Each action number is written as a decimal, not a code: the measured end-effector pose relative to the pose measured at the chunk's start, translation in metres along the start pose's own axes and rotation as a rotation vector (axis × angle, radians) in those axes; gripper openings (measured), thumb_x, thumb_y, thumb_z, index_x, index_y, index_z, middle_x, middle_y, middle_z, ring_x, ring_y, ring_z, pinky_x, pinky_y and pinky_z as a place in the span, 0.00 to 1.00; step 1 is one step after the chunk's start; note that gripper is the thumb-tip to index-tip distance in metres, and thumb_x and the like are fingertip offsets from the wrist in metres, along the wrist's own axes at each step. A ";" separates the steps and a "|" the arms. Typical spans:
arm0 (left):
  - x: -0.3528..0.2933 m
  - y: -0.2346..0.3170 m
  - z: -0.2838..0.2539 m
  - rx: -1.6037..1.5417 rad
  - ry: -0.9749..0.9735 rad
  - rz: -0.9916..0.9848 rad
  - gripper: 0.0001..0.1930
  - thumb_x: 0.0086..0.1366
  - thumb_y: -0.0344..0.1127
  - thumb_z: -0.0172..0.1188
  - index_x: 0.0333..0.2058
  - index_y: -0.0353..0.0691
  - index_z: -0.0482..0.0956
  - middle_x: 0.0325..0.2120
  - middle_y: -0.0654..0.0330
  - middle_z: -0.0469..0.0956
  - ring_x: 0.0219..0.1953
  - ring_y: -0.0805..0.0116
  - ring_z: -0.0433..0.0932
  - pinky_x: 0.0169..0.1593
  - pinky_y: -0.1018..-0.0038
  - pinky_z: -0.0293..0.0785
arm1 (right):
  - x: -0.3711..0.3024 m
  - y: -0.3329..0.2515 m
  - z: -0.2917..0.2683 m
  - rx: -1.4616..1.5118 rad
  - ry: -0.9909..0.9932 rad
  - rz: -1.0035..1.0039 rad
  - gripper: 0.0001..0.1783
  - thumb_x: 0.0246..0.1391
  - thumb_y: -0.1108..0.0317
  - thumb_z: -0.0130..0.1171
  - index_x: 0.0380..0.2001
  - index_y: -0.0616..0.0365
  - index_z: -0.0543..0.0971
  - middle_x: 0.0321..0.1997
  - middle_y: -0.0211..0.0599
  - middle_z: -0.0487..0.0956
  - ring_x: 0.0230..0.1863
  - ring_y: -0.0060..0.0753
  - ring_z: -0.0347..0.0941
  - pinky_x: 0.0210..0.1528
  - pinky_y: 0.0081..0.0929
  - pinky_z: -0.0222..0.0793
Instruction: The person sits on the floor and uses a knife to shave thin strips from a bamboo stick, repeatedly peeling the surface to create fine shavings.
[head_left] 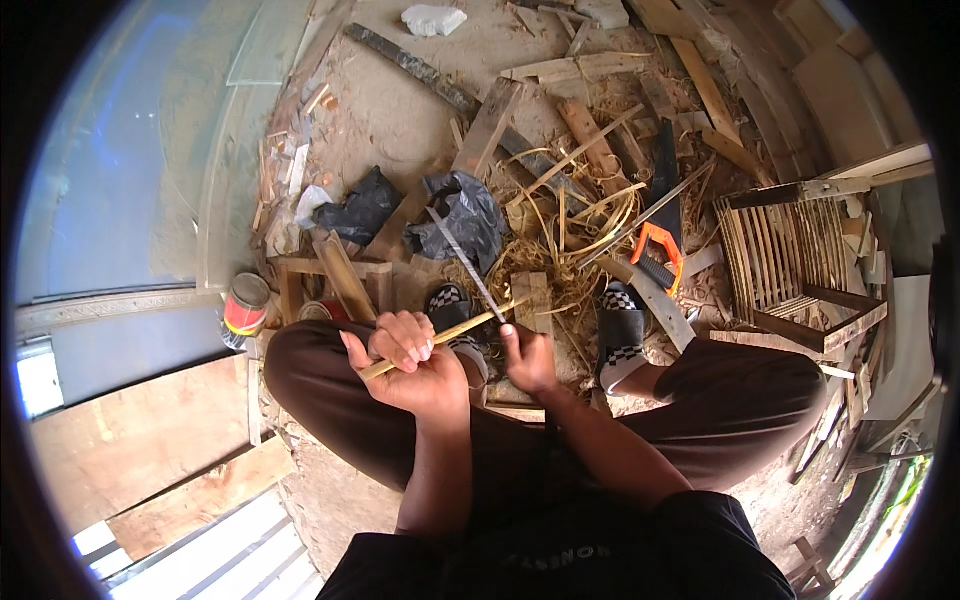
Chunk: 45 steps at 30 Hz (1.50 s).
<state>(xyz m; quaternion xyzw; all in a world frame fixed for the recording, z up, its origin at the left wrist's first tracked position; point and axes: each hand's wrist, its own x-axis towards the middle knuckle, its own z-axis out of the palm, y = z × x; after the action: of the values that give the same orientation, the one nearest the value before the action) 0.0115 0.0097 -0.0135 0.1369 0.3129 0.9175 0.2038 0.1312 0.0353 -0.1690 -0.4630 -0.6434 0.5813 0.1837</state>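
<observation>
My left hand [428, 372] is closed round a thin, pale yellow-brown bamboo strip [458, 329], which slants up to the right over my lap. The fist of my right hand [530, 362] grips a knife [462, 257] with a long, narrow blade. That blade points up and to the left, away from me, and crosses the strip near its far end. Whether the edge bites into the strip I cannot tell. My fingers hide the knife's handle.
Curly shavings [545, 225] and scrap wood litter the floor ahead. Beyond my right foot lies a handsaw [660, 258] with an orange-and-black handle. A slatted wooden frame [785, 250] stands at the right, a paint can [246, 303] at the left. Black plastic bags [470, 215] lie ahead.
</observation>
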 end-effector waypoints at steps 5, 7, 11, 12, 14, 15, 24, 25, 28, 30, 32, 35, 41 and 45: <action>0.003 0.003 -0.011 -0.047 0.054 0.007 0.35 0.77 0.51 0.34 0.07 0.46 0.58 0.10 0.62 0.61 0.16 0.72 0.63 0.25 0.76 0.62 | 0.010 0.023 -0.003 -0.138 0.039 0.041 0.30 0.66 0.45 0.49 0.26 0.62 0.81 0.17 0.56 0.76 0.22 0.62 0.76 0.26 0.50 0.71; 0.000 0.000 -0.007 -0.047 0.035 -0.001 0.35 0.77 0.51 0.35 0.07 0.46 0.58 0.10 0.62 0.61 0.16 0.72 0.62 0.25 0.76 0.61 | 0.009 0.010 -0.007 -0.146 -0.043 0.083 0.27 0.66 0.47 0.50 0.29 0.60 0.82 0.20 0.57 0.78 0.25 0.62 0.77 0.28 0.51 0.71; 0.000 -0.002 0.008 -0.041 0.089 -0.003 0.35 0.77 0.51 0.35 0.07 0.46 0.58 0.10 0.63 0.60 0.15 0.72 0.60 0.24 0.75 0.59 | 0.002 -0.026 -0.011 -0.051 -0.054 -0.129 0.26 0.65 0.47 0.51 0.30 0.60 0.81 0.20 0.56 0.78 0.25 0.61 0.77 0.29 0.49 0.71; -0.001 -0.001 0.006 -0.025 0.087 -0.004 0.35 0.77 0.51 0.36 0.08 0.46 0.58 0.10 0.63 0.60 0.15 0.72 0.60 0.24 0.75 0.59 | 0.004 -0.005 -0.009 -0.076 -0.072 0.024 0.26 0.65 0.47 0.51 0.30 0.60 0.81 0.21 0.55 0.78 0.25 0.61 0.77 0.29 0.48 0.71; 0.003 -0.005 0.008 -0.005 0.053 -0.015 0.35 0.77 0.51 0.36 0.08 0.46 0.57 0.11 0.63 0.60 0.15 0.72 0.59 0.24 0.75 0.58 | 0.019 0.043 -0.006 -0.115 -0.079 0.320 0.27 0.66 0.46 0.50 0.29 0.61 0.81 0.21 0.55 0.78 0.26 0.61 0.77 0.29 0.47 0.71; 0.005 -0.001 0.003 -0.003 0.048 0.002 0.35 0.77 0.52 0.36 0.08 0.46 0.57 0.11 0.63 0.60 0.16 0.72 0.60 0.24 0.76 0.59 | 0.013 0.037 -0.009 -0.185 -0.017 0.084 0.29 0.66 0.45 0.49 0.29 0.62 0.81 0.22 0.58 0.77 0.27 0.63 0.76 0.29 0.46 0.71; -0.001 -0.004 0.005 -0.013 0.077 -0.001 0.35 0.77 0.52 0.36 0.08 0.47 0.57 0.11 0.63 0.60 0.15 0.72 0.59 0.24 0.76 0.58 | 0.005 -0.016 -0.014 -0.089 -0.077 -0.191 0.19 0.65 0.54 0.54 0.32 0.59 0.81 0.22 0.56 0.78 0.27 0.63 0.76 0.29 0.46 0.71; 0.001 -0.005 0.008 -0.013 0.077 -0.005 0.35 0.77 0.52 0.36 0.08 0.47 0.57 0.11 0.63 0.59 0.15 0.72 0.59 0.24 0.76 0.58 | 0.006 -0.008 -0.014 -0.026 -0.054 -0.212 0.18 0.64 0.55 0.56 0.32 0.59 0.82 0.23 0.55 0.78 0.27 0.61 0.77 0.29 0.45 0.71; 0.002 -0.003 0.007 -0.009 0.058 -0.024 0.35 0.77 0.52 0.36 0.08 0.46 0.57 0.11 0.63 0.60 0.15 0.72 0.59 0.24 0.76 0.58 | 0.021 0.035 -0.015 -0.130 -0.003 0.195 0.27 0.66 0.48 0.50 0.28 0.61 0.82 0.21 0.57 0.78 0.27 0.62 0.78 0.31 0.49 0.73; 0.004 -0.003 0.003 -0.019 0.037 -0.025 0.35 0.77 0.52 0.36 0.08 0.46 0.57 0.11 0.63 0.60 0.16 0.72 0.60 0.24 0.76 0.58 | 0.021 0.043 -0.013 -0.231 0.026 0.158 0.30 0.66 0.44 0.48 0.28 0.62 0.82 0.21 0.60 0.78 0.28 0.65 0.78 0.33 0.52 0.73; 0.002 -0.004 -0.001 -0.034 0.032 -0.003 0.35 0.77 0.52 0.36 0.08 0.46 0.57 0.11 0.63 0.60 0.16 0.72 0.60 0.25 0.76 0.58 | 0.022 0.034 -0.012 -0.259 -0.009 0.229 0.30 0.66 0.44 0.47 0.30 0.61 0.82 0.22 0.60 0.78 0.28 0.65 0.78 0.33 0.53 0.72; -0.001 -0.005 0.004 -0.015 0.037 -0.018 0.35 0.78 0.52 0.36 0.08 0.46 0.57 0.11 0.63 0.60 0.16 0.72 0.59 0.25 0.76 0.58 | 0.012 0.010 -0.008 -0.105 0.020 -0.110 0.25 0.67 0.51 0.50 0.28 0.63 0.79 0.16 0.51 0.74 0.19 0.54 0.74 0.25 0.44 0.68; 0.004 -0.004 0.008 -0.021 0.101 -0.031 0.35 0.78 0.51 0.35 0.07 0.45 0.58 0.11 0.63 0.60 0.16 0.72 0.60 0.25 0.76 0.59 | 0.026 0.062 -0.009 -0.172 0.013 0.159 0.30 0.65 0.46 0.53 0.23 0.64 0.82 0.10 0.54 0.71 0.14 0.58 0.73 0.20 0.51 0.66; 0.004 -0.001 -0.006 -0.040 0.021 -0.003 0.35 0.78 0.51 0.35 0.08 0.45 0.58 0.11 0.62 0.60 0.16 0.72 0.60 0.25 0.76 0.60 | 0.022 0.068 -0.012 -0.225 0.079 0.106 0.33 0.66 0.45 0.49 0.22 0.65 0.79 0.14 0.55 0.74 0.20 0.60 0.75 0.24 0.48 0.68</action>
<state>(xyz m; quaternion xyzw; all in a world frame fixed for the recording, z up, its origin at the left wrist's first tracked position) 0.0064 0.0095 -0.0181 0.1226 0.2970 0.9246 0.2044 0.1549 0.0530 -0.2349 -0.5365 -0.6715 0.4957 0.1247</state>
